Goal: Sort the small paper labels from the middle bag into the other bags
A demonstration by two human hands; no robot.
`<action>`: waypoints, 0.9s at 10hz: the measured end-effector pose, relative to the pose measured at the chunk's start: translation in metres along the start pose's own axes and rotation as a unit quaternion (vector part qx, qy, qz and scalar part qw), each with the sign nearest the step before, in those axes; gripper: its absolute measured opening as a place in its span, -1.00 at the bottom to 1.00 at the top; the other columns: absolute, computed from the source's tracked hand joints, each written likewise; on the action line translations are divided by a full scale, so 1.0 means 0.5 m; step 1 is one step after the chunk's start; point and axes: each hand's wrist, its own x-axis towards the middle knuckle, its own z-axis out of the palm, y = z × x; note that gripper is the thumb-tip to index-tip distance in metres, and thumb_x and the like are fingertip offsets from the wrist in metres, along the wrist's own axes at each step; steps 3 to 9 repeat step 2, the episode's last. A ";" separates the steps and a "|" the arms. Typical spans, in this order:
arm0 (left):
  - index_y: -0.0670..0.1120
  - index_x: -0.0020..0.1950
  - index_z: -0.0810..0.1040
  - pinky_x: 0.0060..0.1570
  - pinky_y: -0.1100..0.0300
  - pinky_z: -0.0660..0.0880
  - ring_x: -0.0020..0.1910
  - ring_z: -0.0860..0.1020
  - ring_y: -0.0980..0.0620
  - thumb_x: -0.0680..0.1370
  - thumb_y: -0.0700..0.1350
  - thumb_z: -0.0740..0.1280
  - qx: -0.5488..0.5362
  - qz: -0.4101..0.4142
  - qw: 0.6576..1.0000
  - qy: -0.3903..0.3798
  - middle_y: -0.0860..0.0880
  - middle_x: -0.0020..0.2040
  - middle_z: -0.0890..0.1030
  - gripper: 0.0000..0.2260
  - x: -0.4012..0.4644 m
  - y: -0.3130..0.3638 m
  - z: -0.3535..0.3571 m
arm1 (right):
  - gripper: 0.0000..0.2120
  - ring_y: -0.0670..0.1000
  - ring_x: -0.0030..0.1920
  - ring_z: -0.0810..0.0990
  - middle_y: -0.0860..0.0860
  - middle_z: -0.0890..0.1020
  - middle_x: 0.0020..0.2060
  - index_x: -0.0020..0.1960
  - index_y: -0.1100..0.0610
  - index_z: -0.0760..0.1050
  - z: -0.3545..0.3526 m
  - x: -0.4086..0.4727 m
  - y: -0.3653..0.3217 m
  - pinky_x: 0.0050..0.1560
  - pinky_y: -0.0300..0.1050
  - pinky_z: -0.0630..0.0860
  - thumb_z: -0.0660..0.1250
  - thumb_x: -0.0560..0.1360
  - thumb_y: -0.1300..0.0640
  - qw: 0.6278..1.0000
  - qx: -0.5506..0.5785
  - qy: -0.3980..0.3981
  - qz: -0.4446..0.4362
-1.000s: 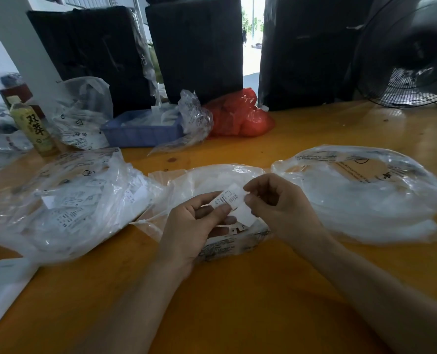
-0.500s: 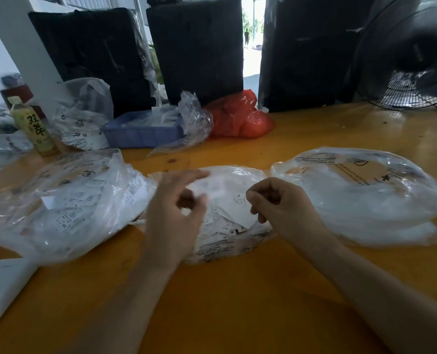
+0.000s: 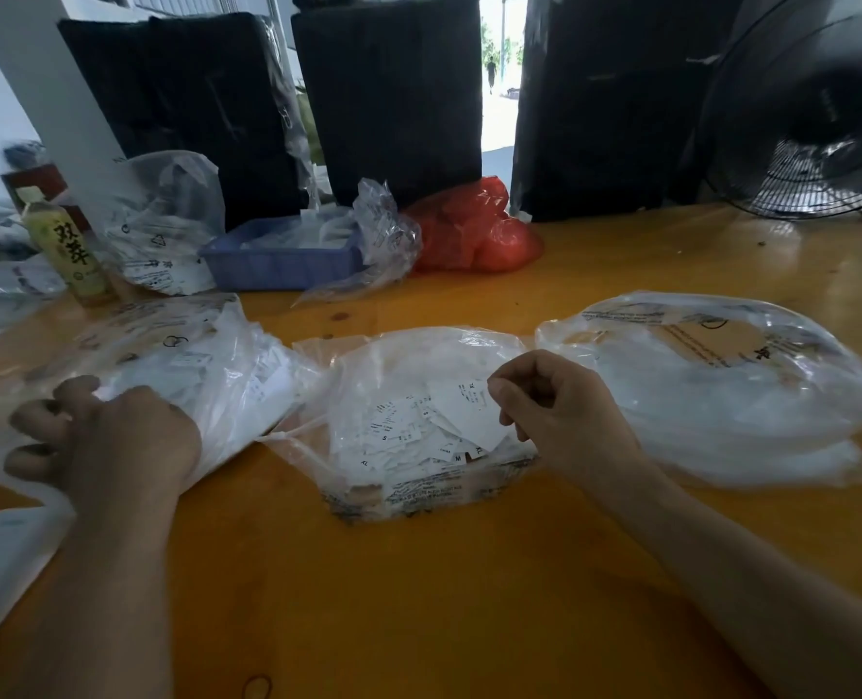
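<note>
Middle bag (image 3: 419, 396), clear, open, holds loose white printed labels (image 3: 409, 436).

You can read two big Chinese chars, 双萃, running down the bottle (image 3: 68, 249) label at far left. In the middle bag (image 3: 419, 476) the paper labels (image 3: 409, 431) show size letters: S, M, XL. Fine print on the bags' plastic is too blurred to read, same w/ the round symbols.
</note>
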 end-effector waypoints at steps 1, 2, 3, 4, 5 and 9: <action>-0.10 0.61 0.32 0.50 -0.32 0.23 0.58 0.14 -0.29 0.75 -0.01 0.02 -0.004 0.007 1.000 -0.019 -0.17 0.63 0.12 -0.56 -0.013 0.009 -0.011 | -0.92 -0.03 -0.37 0.53 -0.11 0.66 -0.31 -0.04 -0.05 0.58 -0.005 -0.002 -0.011 -0.26 0.07 0.56 0.35 0.62 0.02 1.000 0.008 0.012 -0.008; -0.07 0.70 0.14 0.57 -0.35 0.09 0.65 0.05 -0.31 0.77 0.06 -0.03 -0.041 0.047 0.998 0.027 -0.17 0.70 0.12 -0.50 -0.028 0.021 -0.032 | -0.87 0.11 -0.38 0.45 -0.08 0.63 -0.34 -0.02 0.01 0.61 -0.035 -0.003 -0.032 -0.40 0.01 0.40 0.30 0.64 0.05 0.995 0.056 0.076 -0.035; -0.07 0.70 0.14 0.57 -0.35 0.09 0.65 0.05 -0.31 0.77 0.06 -0.03 -0.041 0.047 0.998 0.027 -0.17 0.70 0.12 -0.50 -0.028 0.021 -0.032 | -0.87 0.11 -0.38 0.45 -0.08 0.63 -0.34 -0.02 0.01 0.61 -0.035 -0.003 -0.032 -0.40 0.01 0.40 0.30 0.64 0.05 0.995 0.056 0.076 -0.035; -0.07 0.70 0.14 0.57 -0.35 0.09 0.65 0.05 -0.31 0.77 0.06 -0.03 -0.041 0.047 0.998 0.027 -0.17 0.70 0.12 -0.50 -0.028 0.021 -0.032 | -0.87 0.11 -0.38 0.45 -0.08 0.63 -0.34 -0.02 0.01 0.61 -0.035 -0.003 -0.032 -0.40 0.01 0.40 0.30 0.64 0.05 0.995 0.056 0.076 -0.035; -0.07 0.70 0.14 0.57 -0.35 0.09 0.65 0.05 -0.31 0.77 0.06 -0.03 -0.041 0.047 0.998 0.027 -0.17 0.70 0.12 -0.50 -0.028 0.021 -0.032 | -0.87 0.11 -0.38 0.45 -0.08 0.63 -0.34 -0.02 0.01 0.61 -0.035 -0.003 -0.032 -0.40 0.01 0.40 0.30 0.64 0.05 0.995 0.056 0.076 -0.035; -0.07 0.70 0.14 0.57 -0.35 0.09 0.65 0.05 -0.31 0.77 0.06 -0.03 -0.041 0.047 0.998 0.027 -0.17 0.70 0.12 -0.50 -0.028 0.021 -0.032 | -0.87 0.11 -0.38 0.45 -0.08 0.63 -0.34 -0.02 0.01 0.61 -0.035 -0.003 -0.032 -0.40 0.01 0.40 0.30 0.64 0.05 0.995 0.056 0.076 -0.035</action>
